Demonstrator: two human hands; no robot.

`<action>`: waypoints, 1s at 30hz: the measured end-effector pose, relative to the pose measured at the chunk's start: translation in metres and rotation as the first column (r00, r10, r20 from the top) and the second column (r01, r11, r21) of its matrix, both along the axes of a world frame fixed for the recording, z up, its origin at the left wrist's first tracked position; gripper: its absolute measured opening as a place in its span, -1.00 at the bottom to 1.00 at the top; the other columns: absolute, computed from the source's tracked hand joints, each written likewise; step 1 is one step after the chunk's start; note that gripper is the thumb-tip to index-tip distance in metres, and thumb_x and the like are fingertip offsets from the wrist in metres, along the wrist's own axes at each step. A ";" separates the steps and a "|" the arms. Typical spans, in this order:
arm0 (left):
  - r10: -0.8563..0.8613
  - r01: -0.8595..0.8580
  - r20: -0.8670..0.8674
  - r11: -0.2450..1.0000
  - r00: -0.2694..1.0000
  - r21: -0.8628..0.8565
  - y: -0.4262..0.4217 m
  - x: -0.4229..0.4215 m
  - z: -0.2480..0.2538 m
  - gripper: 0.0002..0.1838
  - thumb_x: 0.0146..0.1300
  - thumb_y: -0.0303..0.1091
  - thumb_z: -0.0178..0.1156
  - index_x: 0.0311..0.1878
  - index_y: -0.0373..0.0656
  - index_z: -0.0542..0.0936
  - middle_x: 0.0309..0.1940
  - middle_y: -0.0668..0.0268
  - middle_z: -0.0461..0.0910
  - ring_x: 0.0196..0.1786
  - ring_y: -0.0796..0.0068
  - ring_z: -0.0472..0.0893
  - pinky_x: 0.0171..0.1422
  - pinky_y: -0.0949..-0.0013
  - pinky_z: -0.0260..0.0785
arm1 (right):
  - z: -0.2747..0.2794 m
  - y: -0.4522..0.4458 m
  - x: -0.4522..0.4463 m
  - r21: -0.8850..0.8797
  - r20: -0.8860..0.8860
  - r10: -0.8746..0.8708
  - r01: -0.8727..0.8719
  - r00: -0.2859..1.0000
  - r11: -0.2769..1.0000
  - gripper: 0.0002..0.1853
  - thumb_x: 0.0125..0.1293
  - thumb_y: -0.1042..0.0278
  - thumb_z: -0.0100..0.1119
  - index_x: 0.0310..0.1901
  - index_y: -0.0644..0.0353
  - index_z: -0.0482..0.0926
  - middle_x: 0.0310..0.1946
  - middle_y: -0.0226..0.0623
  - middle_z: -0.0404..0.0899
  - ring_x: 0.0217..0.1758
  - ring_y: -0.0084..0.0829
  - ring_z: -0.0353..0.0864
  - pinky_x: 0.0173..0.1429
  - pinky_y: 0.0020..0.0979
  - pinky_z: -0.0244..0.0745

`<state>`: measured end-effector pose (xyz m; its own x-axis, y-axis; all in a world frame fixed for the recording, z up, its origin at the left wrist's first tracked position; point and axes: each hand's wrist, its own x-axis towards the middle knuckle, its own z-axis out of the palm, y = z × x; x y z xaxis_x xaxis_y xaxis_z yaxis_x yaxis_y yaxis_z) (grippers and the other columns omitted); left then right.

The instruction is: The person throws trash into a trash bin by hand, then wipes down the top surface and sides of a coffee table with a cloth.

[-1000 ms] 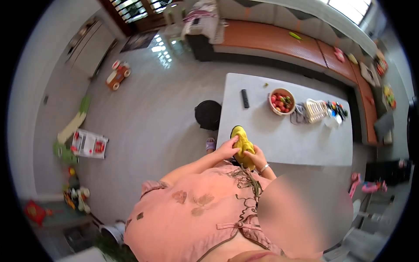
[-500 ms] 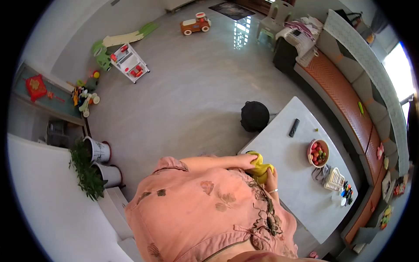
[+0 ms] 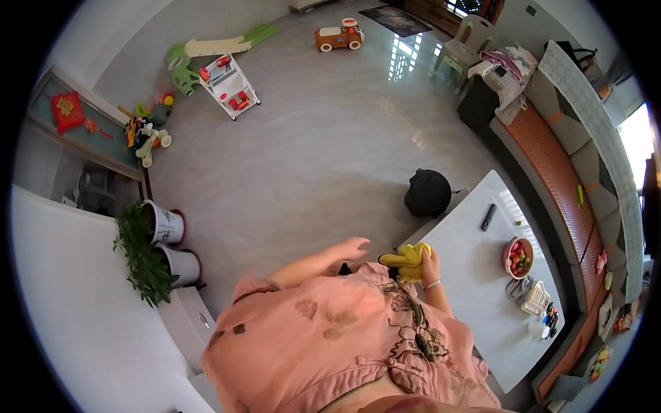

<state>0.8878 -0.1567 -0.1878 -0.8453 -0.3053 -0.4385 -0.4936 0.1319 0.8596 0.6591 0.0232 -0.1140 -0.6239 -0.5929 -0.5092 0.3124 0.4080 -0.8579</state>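
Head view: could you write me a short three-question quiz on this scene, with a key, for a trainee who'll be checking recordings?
1. Which grip holds the yellow, soft-looking item?
A) the left hand
B) the right hand
C) both hands
2. True or false: the slim black remote-like bar lies on the flat light-grey table.
3. Fill in the colour: the round pinkish bowl holds mostly ____ round, fruit-like things.

Key: 1. B; 2. true; 3. red.
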 end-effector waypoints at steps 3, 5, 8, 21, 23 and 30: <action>0.437 -0.451 0.158 0.890 0.885 0.067 -0.027 0.119 -0.081 -0.46 0.24 -0.14 0.22 0.27 -0.09 0.45 -0.24 0.26 0.63 -0.37 0.43 0.54 -0.30 0.30 0.45 | -0.004 -0.018 0.015 0.033 -0.046 -0.042 0.043 0.998 0.999 -0.66 0.42 0.21 0.04 0.02 0.34 0.50 -0.16 -0.26 0.60 -0.13 -0.44 0.57 -0.05 -0.40 0.50; 0.560 -0.650 0.474 0.759 0.680 0.037 -0.050 0.204 -0.090 -0.47 0.25 -0.16 0.16 0.29 -0.08 0.44 -0.25 0.27 0.64 -0.38 0.45 0.56 -0.31 0.33 0.44 | -0.020 -0.021 0.019 0.048 -0.100 -0.105 0.111 0.989 0.993 -0.68 0.40 0.22 0.06 -0.02 0.33 0.51 -0.22 -0.27 0.60 -0.20 -0.45 0.56 -0.11 -0.39 0.50; 0.651 -0.751 0.579 0.653 0.491 -0.097 -0.058 0.346 -0.119 -0.73 0.27 -0.22 0.04 -0.16 -0.19 0.59 -0.51 0.25 0.56 -0.51 0.39 0.53 -0.43 0.21 0.35 | -0.016 -0.021 0.030 0.122 -0.145 -0.186 0.204 0.972 0.971 -0.71 0.41 0.25 0.04 -0.03 0.32 0.51 -0.24 -0.29 0.59 -0.20 -0.47 0.54 -0.11 -0.39 0.50; 0.531 -0.730 0.595 0.668 0.603 0.144 -0.068 0.399 -0.152 -0.50 0.34 -0.20 0.12 0.29 -0.17 0.37 -0.15 0.16 0.59 -0.27 0.33 0.64 -0.31 0.31 0.48 | -0.097 -0.013 0.035 0.776 -0.318 0.252 0.099 0.914 0.623 -0.51 0.28 -0.02 0.08 -0.04 0.31 0.57 -0.10 0.13 0.61 0.05 0.05 0.58 0.08 -0.13 0.47; 0.485 -0.659 0.565 0.738 0.668 0.146 -0.098 0.355 -0.129 -0.50 0.34 -0.21 0.11 0.30 -0.16 0.36 -0.14 0.15 0.59 -0.27 0.34 0.64 -0.31 0.32 0.47 | -0.107 -0.041 0.026 0.793 -0.287 0.295 0.053 0.912 0.608 -0.53 0.27 0.01 0.10 -0.05 0.31 0.58 -0.10 0.11 0.61 0.06 0.04 0.58 0.11 -0.13 0.47; 0.612 -0.740 0.486 0.663 0.623 0.113 -0.251 0.255 -0.097 -0.48 0.34 -0.22 0.11 0.34 -0.08 0.33 -0.08 0.18 0.58 -0.25 0.35 0.64 -0.30 0.35 0.47 | -0.126 -0.219 -0.032 0.753 -0.182 0.698 -0.358 0.693 0.552 -0.51 0.25 -0.03 0.09 -0.04 0.28 0.60 -0.10 0.10 0.62 0.02 0.03 0.60 0.10 -0.16 0.48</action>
<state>1.1426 -0.4074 -0.2849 -0.1899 -0.5312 -0.8257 -0.6228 -0.5850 0.5196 0.6276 -0.1960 -0.2397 -0.5388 -0.5300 -0.6548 -0.4667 0.8349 -0.2917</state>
